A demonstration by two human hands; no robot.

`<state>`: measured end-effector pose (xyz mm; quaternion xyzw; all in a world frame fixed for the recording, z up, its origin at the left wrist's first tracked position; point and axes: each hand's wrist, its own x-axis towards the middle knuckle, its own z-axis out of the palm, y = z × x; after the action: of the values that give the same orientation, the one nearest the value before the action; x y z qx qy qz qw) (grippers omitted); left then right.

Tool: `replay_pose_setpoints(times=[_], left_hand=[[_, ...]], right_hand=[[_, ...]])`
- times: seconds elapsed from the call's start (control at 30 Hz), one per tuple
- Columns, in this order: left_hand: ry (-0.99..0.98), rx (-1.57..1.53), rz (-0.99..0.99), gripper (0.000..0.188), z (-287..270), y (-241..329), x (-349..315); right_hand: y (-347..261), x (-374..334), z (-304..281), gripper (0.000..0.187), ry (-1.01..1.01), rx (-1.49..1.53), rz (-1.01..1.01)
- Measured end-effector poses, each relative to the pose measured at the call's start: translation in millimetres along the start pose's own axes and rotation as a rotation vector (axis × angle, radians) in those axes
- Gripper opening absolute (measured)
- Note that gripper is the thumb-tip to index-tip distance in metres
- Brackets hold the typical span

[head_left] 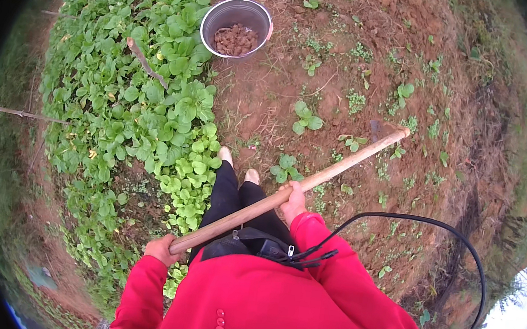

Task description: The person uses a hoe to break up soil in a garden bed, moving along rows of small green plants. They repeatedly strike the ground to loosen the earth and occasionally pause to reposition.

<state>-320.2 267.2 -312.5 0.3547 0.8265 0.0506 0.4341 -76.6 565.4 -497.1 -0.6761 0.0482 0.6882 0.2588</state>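
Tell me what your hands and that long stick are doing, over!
Left hand and right hand both grip wooden handle. Its far end rests on red soil. Small green plants nearby.

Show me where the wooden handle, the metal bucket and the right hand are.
wooden handle [334, 169], head view, middle of the shaft
metal bucket [219, 13], head view, inner wall
right hand [293, 202], head view, back of the hand

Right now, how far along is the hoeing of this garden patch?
Done: much of the red soil lies bare, and the metal bucket holds brown pieces. In hand: the left hand and right hand grip the wooden hoe handle. Left: scattered small green plants dot the soil.
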Motion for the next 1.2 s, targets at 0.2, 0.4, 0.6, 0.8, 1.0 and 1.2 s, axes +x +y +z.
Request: replay_pose_setpoints(times=[0.2, 0.4, 0.6, 0.8, 1.0, 1.2], left_hand=[[0.076, 0.007, 0.041, 0.033, -6.1, -11.7, 13.7], [0.139, -0.036, 0.041, 0.036, -21.1, -34.8, 11.0], [0.251, 0.017, 0.01, 0.035, -23.9, -73.0, -5.0], [0.251, 0.018, -0.057, 0.042, -14.4, -67.5, -22.4], [0.347, -0.037, -0.098, 0.042, -2.5, -37.7, -7.1], [0.225, -0.057, -0.212, 0.049, 3.2, 7.8, 6.1]], right_hand=[[-16.8, -13.1, 67.1, 0.014, -0.127, -0.057, -0.08], [1.0, -45.6, 120.1, 0.016, -0.136, -0.087, -0.028], [35.5, -34.9, 134.7, 0.013, -0.255, -0.107, 0.092], [42.8, -31.1, 155.9, 0.011, -0.4, -0.14, 0.173], [27.1, -9.9, 200.9, 0.014, -0.488, -0.196, 0.218], [19.3, 42.2, 218.9, 0.016, -0.451, -0.32, 0.285]])
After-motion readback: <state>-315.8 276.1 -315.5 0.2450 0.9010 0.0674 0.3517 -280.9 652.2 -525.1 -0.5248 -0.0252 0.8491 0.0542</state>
